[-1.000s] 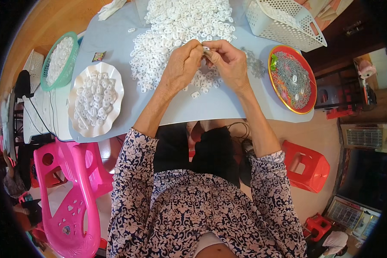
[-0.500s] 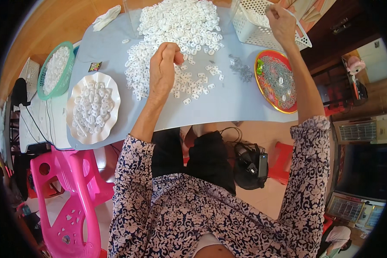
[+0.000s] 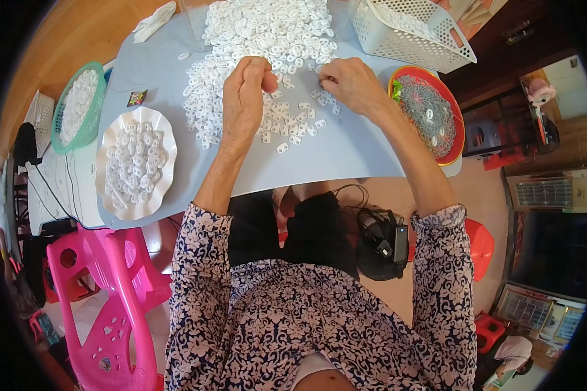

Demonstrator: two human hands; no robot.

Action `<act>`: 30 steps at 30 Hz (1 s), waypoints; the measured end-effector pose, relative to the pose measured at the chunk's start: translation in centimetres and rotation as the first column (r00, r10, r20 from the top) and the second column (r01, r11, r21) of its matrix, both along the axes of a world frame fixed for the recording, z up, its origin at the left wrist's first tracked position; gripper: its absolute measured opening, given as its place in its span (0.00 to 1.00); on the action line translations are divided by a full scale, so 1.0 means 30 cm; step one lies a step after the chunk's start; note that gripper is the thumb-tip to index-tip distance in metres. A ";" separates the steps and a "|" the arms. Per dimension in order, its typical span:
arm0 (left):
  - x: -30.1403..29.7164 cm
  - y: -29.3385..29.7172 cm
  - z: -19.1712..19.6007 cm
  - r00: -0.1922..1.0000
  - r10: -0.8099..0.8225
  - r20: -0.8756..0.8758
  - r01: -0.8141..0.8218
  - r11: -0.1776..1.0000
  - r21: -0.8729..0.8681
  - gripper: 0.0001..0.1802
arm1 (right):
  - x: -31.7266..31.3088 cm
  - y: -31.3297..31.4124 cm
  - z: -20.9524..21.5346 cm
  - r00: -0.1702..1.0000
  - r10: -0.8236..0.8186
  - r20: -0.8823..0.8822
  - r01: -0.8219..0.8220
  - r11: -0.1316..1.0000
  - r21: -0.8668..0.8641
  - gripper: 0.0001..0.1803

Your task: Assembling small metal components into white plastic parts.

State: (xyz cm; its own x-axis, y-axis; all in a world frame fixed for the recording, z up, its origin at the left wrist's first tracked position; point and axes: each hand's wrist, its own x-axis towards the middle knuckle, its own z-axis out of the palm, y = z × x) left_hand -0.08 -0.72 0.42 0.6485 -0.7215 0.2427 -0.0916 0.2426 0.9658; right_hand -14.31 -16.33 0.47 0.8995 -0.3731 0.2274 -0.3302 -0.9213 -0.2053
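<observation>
Across the grey bench, white pieces are heaped beyond the curled left hand and loosely bent right hand, whose contents cannot be told, while picking-up seems under way and a fine fingertip pinch is called for.

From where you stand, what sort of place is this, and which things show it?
Probably a room in a home, set up for handwork: a pink chair and a table heaped with white pieces.
</observation>
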 end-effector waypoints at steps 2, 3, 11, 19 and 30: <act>-0.007 0.001 0.001 1.000 -0.008 0.029 0.007 1.000 0.029 0.16 | -0.003 -0.002 -0.001 0.999 -0.010 0.038 0.007 0.998 0.060 0.05; -0.007 0.002 -0.004 1.000 -0.015 0.021 0.015 1.000 0.027 0.15 | -0.007 -0.002 -0.001 0.999 -0.013 0.037 0.011 0.998 0.061 0.05; -0.012 -0.005 -0.021 0.997 -0.076 0.031 0.074 0.995 0.072 0.15 | -0.016 -0.015 0.001 0.995 0.033 0.090 -0.044 0.990 0.133 0.06; -0.034 -0.004 -0.041 0.981 -0.116 0.156 0.090 0.982 0.168 0.12 | 0.029 -0.003 0.019 0.992 -0.039 -0.123 0.019 0.987 -0.160 0.06; -0.034 -0.019 -0.048 0.963 -0.121 0.242 0.084 0.984 0.157 0.11 | 0.031 0.077 0.060 0.957 -0.095 0.275 -0.056 0.867 0.495 0.06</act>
State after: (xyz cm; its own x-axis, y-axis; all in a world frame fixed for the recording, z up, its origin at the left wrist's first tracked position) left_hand -1.08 -1.29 -1.04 0.5012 -0.8199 0.2765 -0.3166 0.1236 0.9405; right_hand -13.40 -14.03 2.29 0.8166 -0.5204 0.2498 -0.2059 -0.6669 -0.7161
